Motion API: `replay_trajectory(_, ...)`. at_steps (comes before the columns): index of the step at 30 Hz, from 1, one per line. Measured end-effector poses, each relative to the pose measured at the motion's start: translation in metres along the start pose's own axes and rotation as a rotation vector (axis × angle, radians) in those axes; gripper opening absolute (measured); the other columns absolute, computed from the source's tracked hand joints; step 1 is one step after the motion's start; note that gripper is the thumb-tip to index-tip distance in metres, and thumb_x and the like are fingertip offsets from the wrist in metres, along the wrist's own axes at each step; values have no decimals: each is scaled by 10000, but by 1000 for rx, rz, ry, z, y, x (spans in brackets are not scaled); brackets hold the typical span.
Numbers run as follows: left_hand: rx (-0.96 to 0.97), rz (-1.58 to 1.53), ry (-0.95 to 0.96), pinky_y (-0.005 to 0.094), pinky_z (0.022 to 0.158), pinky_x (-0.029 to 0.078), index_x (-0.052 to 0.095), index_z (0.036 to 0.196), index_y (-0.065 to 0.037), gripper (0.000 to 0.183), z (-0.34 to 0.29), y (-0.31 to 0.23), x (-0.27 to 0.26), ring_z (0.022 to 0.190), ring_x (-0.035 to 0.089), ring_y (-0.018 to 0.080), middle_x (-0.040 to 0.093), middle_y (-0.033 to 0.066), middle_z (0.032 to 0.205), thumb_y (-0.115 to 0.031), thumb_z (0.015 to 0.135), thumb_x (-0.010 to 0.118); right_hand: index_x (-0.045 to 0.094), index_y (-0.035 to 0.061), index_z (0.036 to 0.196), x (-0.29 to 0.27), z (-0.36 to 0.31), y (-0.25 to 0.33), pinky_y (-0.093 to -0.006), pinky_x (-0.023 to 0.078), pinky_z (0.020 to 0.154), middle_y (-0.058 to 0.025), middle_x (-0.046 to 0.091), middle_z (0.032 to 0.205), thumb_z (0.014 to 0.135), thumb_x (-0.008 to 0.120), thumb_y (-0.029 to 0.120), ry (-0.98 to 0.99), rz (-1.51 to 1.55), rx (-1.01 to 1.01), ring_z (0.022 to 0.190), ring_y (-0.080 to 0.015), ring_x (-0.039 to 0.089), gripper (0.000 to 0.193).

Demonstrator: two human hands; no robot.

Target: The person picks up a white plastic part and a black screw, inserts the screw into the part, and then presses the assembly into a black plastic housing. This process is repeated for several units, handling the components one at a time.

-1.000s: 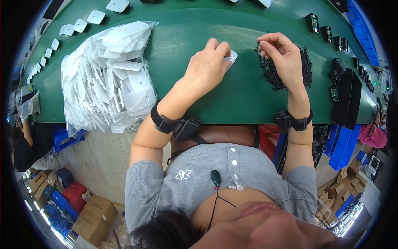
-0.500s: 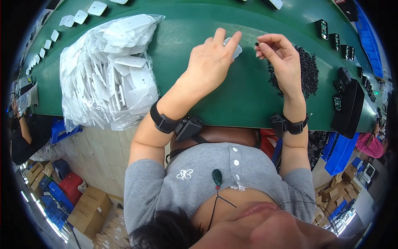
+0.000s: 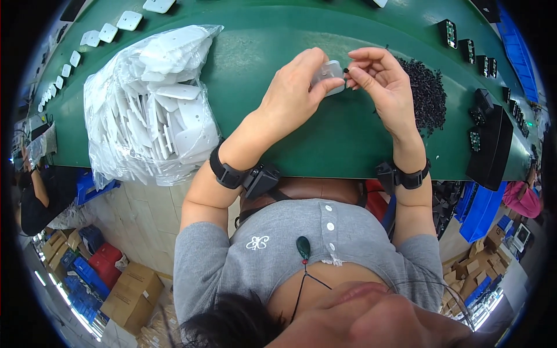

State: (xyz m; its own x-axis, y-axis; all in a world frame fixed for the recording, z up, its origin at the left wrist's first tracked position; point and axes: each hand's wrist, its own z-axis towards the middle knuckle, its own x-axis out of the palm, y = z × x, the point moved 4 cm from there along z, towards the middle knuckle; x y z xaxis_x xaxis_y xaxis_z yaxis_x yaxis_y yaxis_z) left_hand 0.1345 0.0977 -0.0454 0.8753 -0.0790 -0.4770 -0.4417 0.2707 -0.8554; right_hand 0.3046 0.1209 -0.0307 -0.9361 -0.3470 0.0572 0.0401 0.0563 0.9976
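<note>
Both now closer, left hand (image 3: 295,84) grips white plate (image 3: 332,71), right hand (image 3: 390,87) pinches black piece (image 3: 346,71).

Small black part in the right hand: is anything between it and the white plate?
Nothing visible: the small black part, in the right hand, is right beside the white plate. The left hand holds the plate, thumb over its near side; the black pile lies off to the right.
</note>
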Motion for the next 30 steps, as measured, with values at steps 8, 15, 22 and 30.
replay_trajectory(8, 163, -49, -139, 422, 625, 518, 597, 1044, -76, 181, -1, -13, 0, 766, 611, 361, 583, 142, 867, -68, 871, 648, 581, -14, 1152, 3, -5, -1, -234, 506, 764, -58, 626, 975, 920, 645, 25, 3, -39, -64, 840, -119, 619, 244)
replay_trajectory(15, 263, -10, -178, 377, 552, 510, 627, 944, -58, 125, -4, -13, 3, 666, 610, 312, 579, 113, 815, -26, 833, 674, 626, 3, 1088, 12, -7, 1, -240, 501, 770, -30, 640, 938, 901, 671, 43, -56, -165, -161, 845, -99, 607, 196)
replay_trajectory(22, 269, -74, -205, 245, 498, 451, 636, 1003, -39, 148, -5, -12, 4, 617, 602, 115, 596, 53, 747, 47, 883, 639, 655, 14, 957, 8, -7, 14, -250, 489, 685, -47, 636, 857, 871, 690, 49, -76, -454, -285, 746, -132, 605, 98)
replay_trajectory(30, -269, -814, -98, 260, 645, 565, 549, 1117, 42, 158, -7, 3, 9, 733, 687, 166, 654, 95, 910, -21, 972, 548, 645, 7, 908, 11, -11, 21, -230, 422, 647, -29, 597, 837, 872, 701, 69, -137, -616, -318, 702, -102, 510, 91)
